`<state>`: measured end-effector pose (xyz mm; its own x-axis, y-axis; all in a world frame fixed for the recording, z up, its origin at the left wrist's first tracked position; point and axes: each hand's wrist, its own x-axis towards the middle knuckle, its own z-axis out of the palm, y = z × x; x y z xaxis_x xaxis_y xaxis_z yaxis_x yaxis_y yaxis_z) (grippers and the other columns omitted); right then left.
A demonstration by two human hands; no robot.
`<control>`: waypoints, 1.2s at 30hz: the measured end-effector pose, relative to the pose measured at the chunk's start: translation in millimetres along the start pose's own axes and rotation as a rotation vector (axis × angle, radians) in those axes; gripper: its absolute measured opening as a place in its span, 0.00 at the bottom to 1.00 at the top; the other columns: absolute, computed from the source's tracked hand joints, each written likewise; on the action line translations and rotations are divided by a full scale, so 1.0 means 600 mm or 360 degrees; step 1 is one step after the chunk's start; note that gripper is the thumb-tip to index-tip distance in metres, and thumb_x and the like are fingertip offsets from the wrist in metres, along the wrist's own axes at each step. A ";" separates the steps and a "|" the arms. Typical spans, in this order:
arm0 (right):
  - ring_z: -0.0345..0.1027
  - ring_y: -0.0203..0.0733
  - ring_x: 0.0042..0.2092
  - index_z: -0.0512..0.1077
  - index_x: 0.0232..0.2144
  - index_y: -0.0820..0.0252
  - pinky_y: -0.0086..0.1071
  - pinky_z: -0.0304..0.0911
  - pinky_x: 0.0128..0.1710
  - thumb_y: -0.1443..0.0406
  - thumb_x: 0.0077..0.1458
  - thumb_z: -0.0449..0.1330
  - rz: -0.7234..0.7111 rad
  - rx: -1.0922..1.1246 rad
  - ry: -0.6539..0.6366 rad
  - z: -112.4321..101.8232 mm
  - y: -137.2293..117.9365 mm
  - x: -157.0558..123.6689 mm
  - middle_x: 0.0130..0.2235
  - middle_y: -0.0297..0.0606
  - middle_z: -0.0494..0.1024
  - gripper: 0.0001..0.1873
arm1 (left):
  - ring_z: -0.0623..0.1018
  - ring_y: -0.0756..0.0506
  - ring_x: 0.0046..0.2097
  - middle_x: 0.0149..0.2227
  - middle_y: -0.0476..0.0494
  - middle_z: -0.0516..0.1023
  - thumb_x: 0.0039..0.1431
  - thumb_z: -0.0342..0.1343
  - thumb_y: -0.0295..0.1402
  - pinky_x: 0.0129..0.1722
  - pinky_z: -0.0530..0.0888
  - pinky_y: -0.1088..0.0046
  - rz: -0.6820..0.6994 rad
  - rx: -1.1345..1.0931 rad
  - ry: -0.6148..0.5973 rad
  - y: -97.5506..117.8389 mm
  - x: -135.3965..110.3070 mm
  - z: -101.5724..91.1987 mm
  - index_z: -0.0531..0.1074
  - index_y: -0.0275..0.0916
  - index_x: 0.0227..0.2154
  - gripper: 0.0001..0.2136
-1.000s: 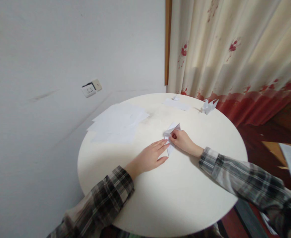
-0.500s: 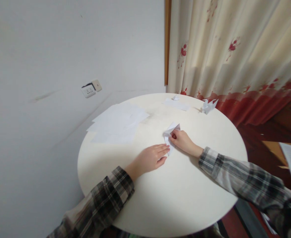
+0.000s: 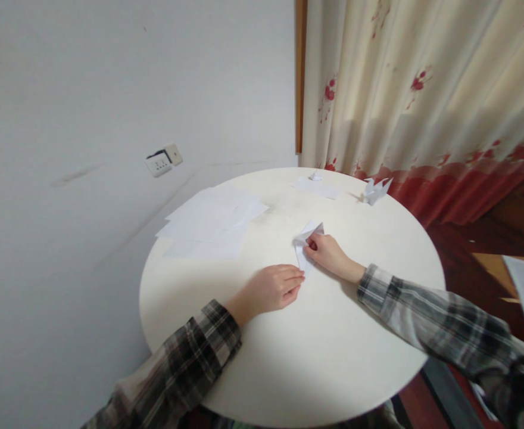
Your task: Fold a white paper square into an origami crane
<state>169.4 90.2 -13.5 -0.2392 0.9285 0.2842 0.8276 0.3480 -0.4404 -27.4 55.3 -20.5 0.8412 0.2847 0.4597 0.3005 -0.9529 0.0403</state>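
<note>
A partly folded white paper lies near the middle of the round cream table. My right hand is closed, its fingertips pinching the paper's upper flap. My left hand rests on the table with its fingers curled together, the tips touching the paper's lower point. Both arms wear plaid sleeves.
A loose stack of white sheets lies at the table's left. A finished paper crane, a flat sheet and a small paper scrap sit at the far edge. A floral curtain hangs behind; a wall socket is left.
My left hand has slid back toward me along the paper, from pressing flat with stretched fingers to curled fingers at its lower tip. My right hand has stayed put.
</note>
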 end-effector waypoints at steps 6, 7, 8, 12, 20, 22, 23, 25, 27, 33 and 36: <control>0.62 0.33 0.25 0.69 0.25 0.63 0.26 0.52 0.26 0.67 0.51 0.54 0.0022 0.0066 0.0011 -0.003 -0.001 -0.006 0.24 0.36 0.73 0.06 | 0.74 0.47 0.47 0.43 0.40 0.76 0.57 0.46 0.25 0.49 0.72 0.67 -0.0012 -0.0089 -0.0013 0.011 0.003 -0.004 0.72 0.34 0.40 0.12; 0.61 0.33 0.24 0.69 0.24 0.63 0.26 0.51 0.25 0.66 0.51 0.55 0.0016 0.0094 -0.0004 -0.003 0.000 -0.008 0.23 0.35 0.72 0.07 | 0.74 0.46 0.47 0.43 0.39 0.76 0.56 0.46 0.24 0.49 0.71 0.67 -0.0002 -0.0108 -0.0021 0.015 0.003 -0.004 0.72 0.34 0.40 0.12; 0.61 0.32 0.24 0.69 0.23 0.63 0.25 0.51 0.25 0.66 0.51 0.56 0.0002 0.0130 -0.0028 -0.003 0.001 -0.009 0.23 0.35 0.72 0.08 | 0.74 0.46 0.47 0.42 0.39 0.76 0.56 0.46 0.24 0.50 0.71 0.67 0.0008 -0.0130 -0.0030 0.019 0.003 -0.004 0.71 0.33 0.41 0.12; 0.57 0.30 0.22 0.66 0.18 0.63 0.25 0.49 0.23 0.63 0.52 0.56 -0.0079 0.0281 -0.0160 -0.006 0.002 -0.016 0.19 0.32 0.68 0.13 | 0.73 0.46 0.48 0.42 0.41 0.76 0.57 0.46 0.25 0.51 0.70 0.68 -0.0013 -0.0228 -0.0076 0.033 0.003 -0.003 0.70 0.34 0.42 0.12; 0.55 0.29 0.21 0.67 0.19 0.63 0.25 0.47 0.22 0.65 0.51 0.57 -0.0060 0.0254 -0.0168 -0.008 -0.001 -0.016 0.19 0.31 0.66 0.11 | 0.71 0.49 0.51 0.48 0.43 0.74 0.59 0.44 0.25 0.54 0.67 0.70 -0.0148 -0.0236 -0.0098 0.029 0.001 -0.001 0.70 0.36 0.44 0.13; 0.54 0.29 0.21 0.67 0.20 0.63 0.25 0.47 0.22 0.65 0.51 0.57 -0.0062 0.0243 -0.0166 -0.007 0.000 -0.015 0.19 0.31 0.67 0.11 | 0.71 0.48 0.51 0.47 0.43 0.74 0.58 0.45 0.25 0.54 0.67 0.69 -0.0091 -0.0219 -0.0097 0.028 0.000 0.000 0.70 0.36 0.44 0.14; 0.54 0.29 0.21 0.68 0.20 0.64 0.25 0.47 0.22 0.65 0.51 0.57 -0.0058 0.0236 -0.0164 -0.007 0.000 -0.015 0.19 0.31 0.67 0.11 | 0.71 0.48 0.51 0.47 0.42 0.74 0.58 0.45 0.25 0.54 0.68 0.69 -0.0062 -0.0206 -0.0095 0.027 0.000 0.000 0.71 0.36 0.43 0.13; 0.54 0.29 0.21 0.68 0.20 0.64 0.26 0.47 0.23 0.65 0.51 0.57 -0.0049 0.0228 -0.0167 -0.006 0.000 -0.015 0.19 0.31 0.67 0.10 | 0.71 0.48 0.51 0.47 0.42 0.74 0.58 0.45 0.26 0.54 0.68 0.69 -0.0024 -0.0175 -0.0084 0.027 0.000 0.000 0.71 0.35 0.43 0.13; 0.55 0.29 0.21 0.68 0.20 0.63 0.26 0.47 0.23 0.65 0.51 0.56 -0.0046 0.0226 -0.0175 -0.007 -0.001 -0.015 0.19 0.31 0.68 0.10 | 0.71 0.47 0.51 0.47 0.41 0.74 0.57 0.46 0.26 0.54 0.68 0.69 -0.0008 -0.0151 -0.0075 0.027 -0.001 0.000 0.72 0.35 0.42 0.13; 0.57 0.30 0.22 0.68 0.21 0.64 0.26 0.49 0.24 0.65 0.52 0.57 -0.0051 0.0194 -0.0155 -0.011 -0.004 -0.016 0.21 0.33 0.69 0.10 | 0.70 0.46 0.52 0.49 0.39 0.73 0.57 0.46 0.25 0.54 0.67 0.68 0.0055 -0.0114 -0.0116 0.030 0.000 -0.008 0.71 0.35 0.43 0.14; 0.56 0.30 0.22 0.68 0.20 0.64 0.26 0.49 0.24 0.64 0.53 0.56 -0.0069 0.0182 -0.0180 -0.012 -0.003 -0.016 0.20 0.33 0.69 0.12 | 0.70 0.46 0.53 0.49 0.38 0.73 0.57 0.46 0.25 0.55 0.67 0.68 0.0065 -0.0111 -0.0138 0.033 0.001 -0.012 0.71 0.34 0.44 0.14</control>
<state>173.8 79.6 -8.9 -0.3343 0.9187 0.2102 0.7537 0.3945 -0.5257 -24.3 36.0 -13.3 0.8888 0.2502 0.3840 0.2353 -0.9681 0.0862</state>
